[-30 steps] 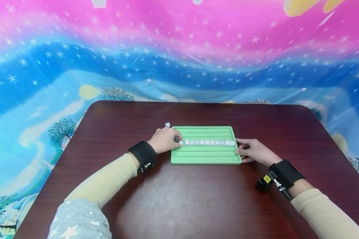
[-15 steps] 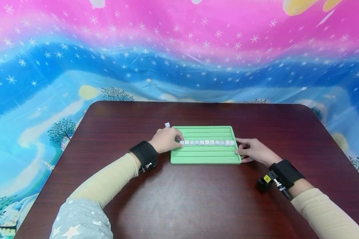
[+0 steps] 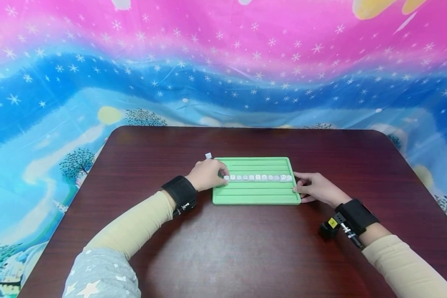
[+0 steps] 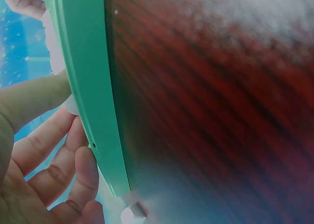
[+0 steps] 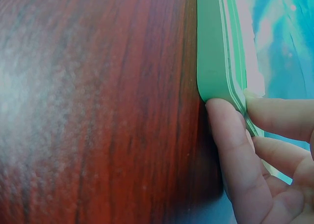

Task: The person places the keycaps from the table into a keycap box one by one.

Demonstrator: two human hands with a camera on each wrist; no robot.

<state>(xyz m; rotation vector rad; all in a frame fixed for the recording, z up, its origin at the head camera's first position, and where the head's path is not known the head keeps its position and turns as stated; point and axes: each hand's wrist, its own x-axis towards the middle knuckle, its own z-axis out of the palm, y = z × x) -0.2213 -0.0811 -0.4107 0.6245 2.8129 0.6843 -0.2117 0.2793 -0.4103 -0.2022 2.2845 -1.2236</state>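
Observation:
A light green grooved tray (image 3: 257,198) lies flat on the table, with a row of small white blocks (image 3: 258,177) along its middle groove. Dark marks show on top of some blocks. My left hand (image 3: 206,174) pinches the leftmost white block (image 3: 226,178) between thumb and forefinger, at the left end of the row. In the left wrist view that white block (image 4: 72,105) shows partly between the fingertips, its other fingers beside the tray's end. My right hand (image 3: 314,187) grips the tray's right edge, thumb on the rim and fingers along the outer side (image 5: 213,47).
A loose white block (image 3: 208,155) lies beyond my left hand, close to the tray's far left corner. The dark brown table (image 3: 223,248) extends around the tray. Behind it hangs a pink and blue cloth (image 3: 223,62) with a snowflake print.
My left hand has shifted slightly right with the pinched block, closing the small gap to the row. Over the last half second almost nothing moves. My right hand stays on the tray edge.

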